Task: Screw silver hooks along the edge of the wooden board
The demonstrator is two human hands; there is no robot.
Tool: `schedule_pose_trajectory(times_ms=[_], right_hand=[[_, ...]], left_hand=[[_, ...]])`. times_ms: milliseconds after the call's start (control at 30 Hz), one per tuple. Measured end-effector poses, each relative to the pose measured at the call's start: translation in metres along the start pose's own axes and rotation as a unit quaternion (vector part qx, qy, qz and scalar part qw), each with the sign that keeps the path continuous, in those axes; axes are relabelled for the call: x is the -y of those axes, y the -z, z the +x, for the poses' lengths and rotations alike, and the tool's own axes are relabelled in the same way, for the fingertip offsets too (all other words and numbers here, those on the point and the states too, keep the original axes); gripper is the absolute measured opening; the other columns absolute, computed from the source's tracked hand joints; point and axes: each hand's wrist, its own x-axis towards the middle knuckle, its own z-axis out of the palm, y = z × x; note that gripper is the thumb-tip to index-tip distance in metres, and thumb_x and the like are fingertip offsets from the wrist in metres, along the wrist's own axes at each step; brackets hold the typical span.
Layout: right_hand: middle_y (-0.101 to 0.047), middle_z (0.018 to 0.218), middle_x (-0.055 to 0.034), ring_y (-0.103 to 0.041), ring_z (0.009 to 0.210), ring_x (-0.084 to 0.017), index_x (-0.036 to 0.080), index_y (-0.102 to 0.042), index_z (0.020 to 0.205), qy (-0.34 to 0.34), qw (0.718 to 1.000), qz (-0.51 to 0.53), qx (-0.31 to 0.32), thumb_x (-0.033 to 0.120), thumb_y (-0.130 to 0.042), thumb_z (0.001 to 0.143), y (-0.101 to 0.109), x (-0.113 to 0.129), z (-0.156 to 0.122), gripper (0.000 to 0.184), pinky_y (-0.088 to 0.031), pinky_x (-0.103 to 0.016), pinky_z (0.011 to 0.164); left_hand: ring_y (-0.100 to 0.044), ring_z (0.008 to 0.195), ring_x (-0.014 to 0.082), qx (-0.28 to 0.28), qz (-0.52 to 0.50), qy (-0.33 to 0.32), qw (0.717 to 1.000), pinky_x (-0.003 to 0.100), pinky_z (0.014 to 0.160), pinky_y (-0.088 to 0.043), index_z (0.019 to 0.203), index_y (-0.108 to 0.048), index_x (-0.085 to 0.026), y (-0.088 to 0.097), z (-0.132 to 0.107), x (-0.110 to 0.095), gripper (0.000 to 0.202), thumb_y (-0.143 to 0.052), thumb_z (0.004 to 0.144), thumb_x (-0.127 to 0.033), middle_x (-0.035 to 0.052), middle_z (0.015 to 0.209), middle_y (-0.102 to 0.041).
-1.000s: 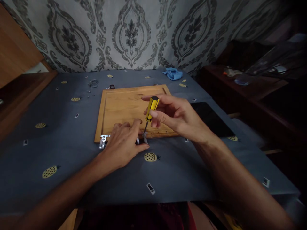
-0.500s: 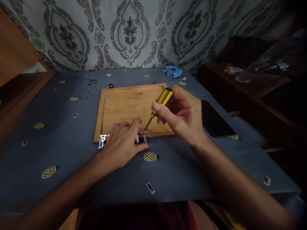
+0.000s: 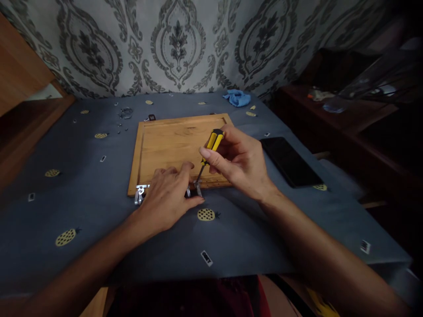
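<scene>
A wooden board [image 3: 172, 145] lies flat on a blue-grey pineapple-print cloth [image 3: 82, 207]. Metal hinge pieces sit at its near edge: one [image 3: 140, 193] at the left corner, another [image 3: 197, 186] near the middle. My left hand [image 3: 168, 200] lies over the board's near edge, fingers curled on the middle hinge piece. My right hand [image 3: 239, 163] grips a yellow-and-black screwdriver [image 3: 211, 145], tilted, its tip down at that hinge piece.
A black phone [image 3: 289, 160] lies right of the board. Small screws [image 3: 121, 129] and a metal ring [image 3: 126, 112] sit at the back left, a blue rag [image 3: 237, 97] at the back. Dark wooden furniture stands at right, patterned wallpaper behind.
My right hand swung the screwdriver handle out to the right, then brought it back nearer upright over the hinge piece. My left hand stayed put.
</scene>
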Motion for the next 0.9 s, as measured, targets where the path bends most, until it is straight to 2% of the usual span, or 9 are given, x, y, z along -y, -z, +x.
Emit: schedule_pose_trajectory(times_ms=[200,367,433,567,700,800,900], right_hand=[[-0.051,0.07,0.0032,-0.049,0.057,-0.009,0.021,-0.055,0.076,-0.026,0.999,0.023,0.017,0.043,-0.081,0.078,0.002,0.004,0.003,0.034,-0.045,-0.024,0.046],[-0.061,0.077,0.0014,-0.058,0.057,-0.009,0.018,-0.066,0.091,-0.052,0.991,0.065,0.107,0.044,-0.079,0.079,0.014,0.016,0.006,0.031,-0.051,-0.023,0.051],[-0.062,0.074,0.0011,-0.06,0.058,-0.009,0.017,-0.069,0.09,-0.054,0.988,0.067,0.128,0.044,-0.078,0.08,0.017,0.018,0.006,0.03,-0.052,-0.023,0.053],[-0.06,0.068,0.0024,-0.054,0.053,-0.007,0.017,-0.067,0.075,-0.047,0.993,0.062,0.086,0.044,-0.084,0.072,0.014,0.015,0.006,0.032,-0.048,-0.021,0.047],[-0.057,0.062,0.0044,-0.053,0.048,-0.007,0.019,-0.062,0.071,-0.063,0.993,0.084,0.055,0.042,-0.087,0.068,0.01,0.013,0.006,0.034,-0.048,-0.021,0.044],[-0.063,0.07,0.0032,-0.057,0.051,-0.008,0.02,-0.063,0.081,-0.069,0.991,0.096,0.066,0.042,-0.086,0.07,0.011,0.016,0.006,0.034,-0.052,-0.022,0.046],[-0.068,0.081,-0.0002,-0.061,0.053,-0.008,0.018,-0.067,0.097,-0.065,0.99,0.083,0.095,0.043,-0.08,0.078,0.015,0.019,0.006,0.034,-0.055,-0.024,0.051]], left_hand=[[-0.067,0.102,0.0331,-0.014,-0.011,-0.009,1.0,0.048,0.09,-0.047,0.119,-0.048,-0.022,-0.001,-0.001,0.001,0.048,-0.074,0.083,-0.041,0.008,0.103,-0.072],[-0.068,0.102,0.033,-0.012,-0.011,-0.015,1.0,0.048,0.09,-0.047,0.121,-0.047,-0.022,-0.001,0.0,0.002,0.05,-0.074,0.084,-0.041,0.0072,0.101,-0.073],[-0.068,0.102,0.0334,-0.01,-0.008,-0.016,1.0,0.048,0.09,-0.047,0.121,-0.047,-0.022,-0.001,0.0,0.002,0.05,-0.074,0.084,-0.042,0.0073,0.1,-0.073],[-0.067,0.102,0.0347,-0.007,-0.005,-0.011,1.0,0.049,0.09,-0.047,0.121,-0.047,-0.021,0.0,-0.001,0.001,0.051,-0.074,0.084,-0.042,0.0077,0.1,-0.073],[-0.067,0.102,0.034,-0.013,-0.013,-0.006,1.0,0.049,0.09,-0.046,0.126,-0.045,-0.022,-0.001,-0.001,0.001,0.056,-0.075,0.083,-0.041,0.0078,0.102,-0.073],[-0.067,0.102,0.0341,-0.01,-0.018,-0.004,1.0,0.049,0.091,-0.046,0.125,-0.047,-0.022,-0.001,-0.001,0.001,0.054,-0.074,0.083,-0.041,0.0082,0.102,-0.072],[-0.066,0.103,0.035,-0.006,-0.015,-0.005,1.0,0.05,0.091,-0.046,0.122,-0.048,-0.021,-0.001,-0.001,0.001,0.051,-0.074,0.083,-0.041,0.0091,0.102,-0.072]])
